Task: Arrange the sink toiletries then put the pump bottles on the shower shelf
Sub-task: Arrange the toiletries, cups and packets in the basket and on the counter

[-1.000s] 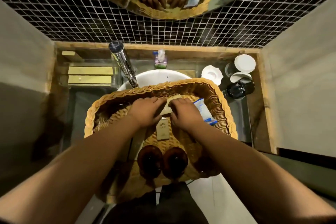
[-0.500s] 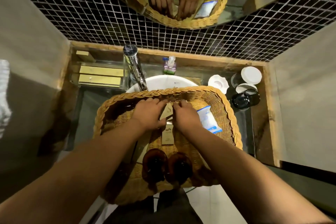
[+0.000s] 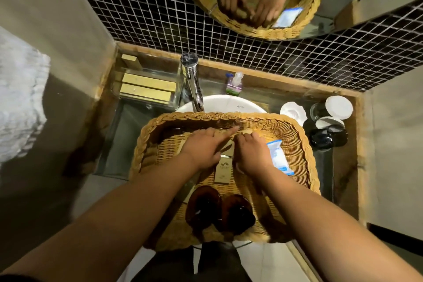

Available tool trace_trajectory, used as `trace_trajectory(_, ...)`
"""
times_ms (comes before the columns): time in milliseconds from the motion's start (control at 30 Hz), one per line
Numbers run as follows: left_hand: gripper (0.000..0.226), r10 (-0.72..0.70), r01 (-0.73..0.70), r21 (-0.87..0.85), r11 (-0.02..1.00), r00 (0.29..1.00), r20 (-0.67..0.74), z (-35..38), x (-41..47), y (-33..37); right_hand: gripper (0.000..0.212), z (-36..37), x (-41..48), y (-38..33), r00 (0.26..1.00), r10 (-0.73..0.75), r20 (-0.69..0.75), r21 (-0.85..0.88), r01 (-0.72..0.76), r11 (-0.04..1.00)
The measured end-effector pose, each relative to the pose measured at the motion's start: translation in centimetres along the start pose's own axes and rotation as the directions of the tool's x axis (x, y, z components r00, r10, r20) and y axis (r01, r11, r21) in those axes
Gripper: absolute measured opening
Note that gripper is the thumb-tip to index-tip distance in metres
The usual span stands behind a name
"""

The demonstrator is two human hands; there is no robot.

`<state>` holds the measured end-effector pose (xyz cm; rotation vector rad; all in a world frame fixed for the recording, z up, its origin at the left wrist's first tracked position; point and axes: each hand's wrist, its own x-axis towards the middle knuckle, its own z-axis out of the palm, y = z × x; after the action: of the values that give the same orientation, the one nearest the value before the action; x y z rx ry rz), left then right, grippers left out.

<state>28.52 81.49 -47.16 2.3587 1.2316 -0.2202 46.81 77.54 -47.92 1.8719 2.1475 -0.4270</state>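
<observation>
A woven wicker basket [image 3: 297, 126] rests over the white sink basin [image 3: 226, 103]. Both hands are inside it, close together. My left hand [image 3: 206, 146] and my right hand [image 3: 251, 151] finger small tan toiletry packets [image 3: 227, 149] at the basket's middle; how firmly each hand holds them is hidden. One flat tan box [image 3: 222, 169] lies just below the hands. Two brown pump bottles [image 3: 219, 208] stand at the basket's near edge. A white and blue sachet [image 3: 278, 155] lies at the right inside the basket.
A chrome tap [image 3: 192, 80] rises behind the basket. A clear organiser with tan boxes [image 3: 146, 87] sits back left, a small hand-wash bottle [image 3: 234, 83] by the tiled wall. White lids, glasses and a black dish [image 3: 327, 121] crowd the right counter. A white towel [image 3: 18, 98] hangs left.
The view has shifted so the counter sits lower and to the right. My left hand's fingers have stretched forward over the packets. The basket and pump bottles have stayed put.
</observation>
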Motion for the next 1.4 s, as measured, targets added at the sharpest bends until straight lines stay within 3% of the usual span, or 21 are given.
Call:
trace_trajectory(133,0.073,-0.067,0.066,-0.059,0.996,0.998,-0.003,0.5,0.1,0.2,0.050,0.3,-0.7,0.2,1.000,0.018,0.002,0.023,-0.018,1.000)
trace_trajectory(267,0.067,-0.085,0.079,-0.127,0.989,0.995,-0.048,0.4,-0.2,0.2,0.034,0.4,-1.3,0.4,0.988,0.147,-0.051,0.186,-0.136,0.973)
trace_trajectory(400,0.070,-0.072,0.058,-0.141,0.988,0.992,-0.103,-1.6,-0.9,-0.2,0.024,-0.7,-1.3,0.0,0.951,0.296,-0.091,0.464,-0.223,0.857)
trace_trajectory(500,0.071,-0.061,0.034,-0.143,0.989,0.980,-0.188,-3.8,-1.4,-0.2,0.024,-2.2,-1.1,-0.1,0.946,0.324,-0.009,0.614,-0.251,0.748)
trace_trajectory(600,0.071,-0.043,0.021,-0.107,0.994,0.977,-0.207,-6.1,-1.5,-0.3,0.025,-4.0,-1.3,-0.1,0.960,0.280,-0.001,0.696,-0.200,0.690)
trace_trajectory(800,0.068,-0.043,0.045,0.000,0.999,0.956,-0.292,-9.8,-2.3,0.0,0.021,-8.0,-1.6,-0.1,0.999,0.031,-0.041,0.623,0.001,0.782)
trace_trajectory(933,0.066,-0.040,0.063,0.055,0.997,0.940,-0.339,-12.4,-2.3,0.3,0.026,-10.9,-0.7,-0.6,0.995,0.025,-0.093,0.606,0.036,0.795)
trace_trajectory(1033,0.065,-0.051,0.093,0.092,0.991,0.923,-0.382,-14.3,-2.5,0.2,0.046,-13.6,0.4,-1.6,0.986,0.152,-0.076,0.680,-0.060,0.731)
trace_trajectory(1167,0.058,-0.130,0.163,0.034,0.986,0.884,-0.449,-16.9,-2.6,-0.5,0.076,-16.7,1.7,-2.7,0.986,0.135,-0.094,0.707,-0.030,0.707)
trace_trajectory(1400,0.057,-0.151,0.210,0.067,0.975,0.857,-0.493,-19.3,-3.0,-3.6,0.057,-19.8,3.3,-3.5,0.994,0.054,-0.092,0.853,0.051,0.519)
